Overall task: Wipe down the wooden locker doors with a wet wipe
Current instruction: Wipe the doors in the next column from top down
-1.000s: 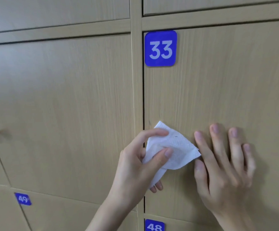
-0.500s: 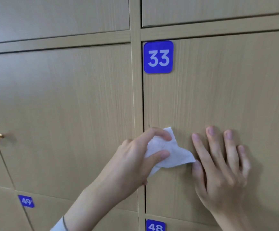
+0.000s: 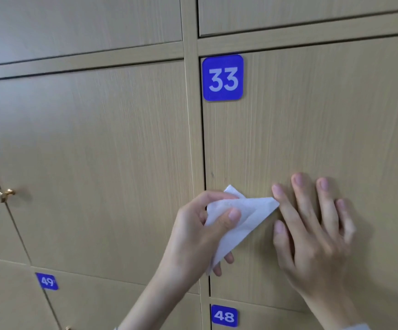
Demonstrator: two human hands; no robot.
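Observation:
A light wooden locker door with a blue plate reading 33 fills the right half of the head view. My left hand pinches a folded white wet wipe between thumb and fingers, against the door's lower left part near its left edge. My right hand lies flat on the same door just right of the wipe, fingers spread and pointing up, its index fingertip touching the wipe's right corner.
Another wooden door is to the left, past a vertical frame strip. A brass knob sticks out at the far left. Blue plates 49 and 48 mark the lower doors.
The view has shifted a little, so plate 33 sits lower in the frame. My left hand has turned the wipe and its lower end now hangs down. My right hand has stayed flat.

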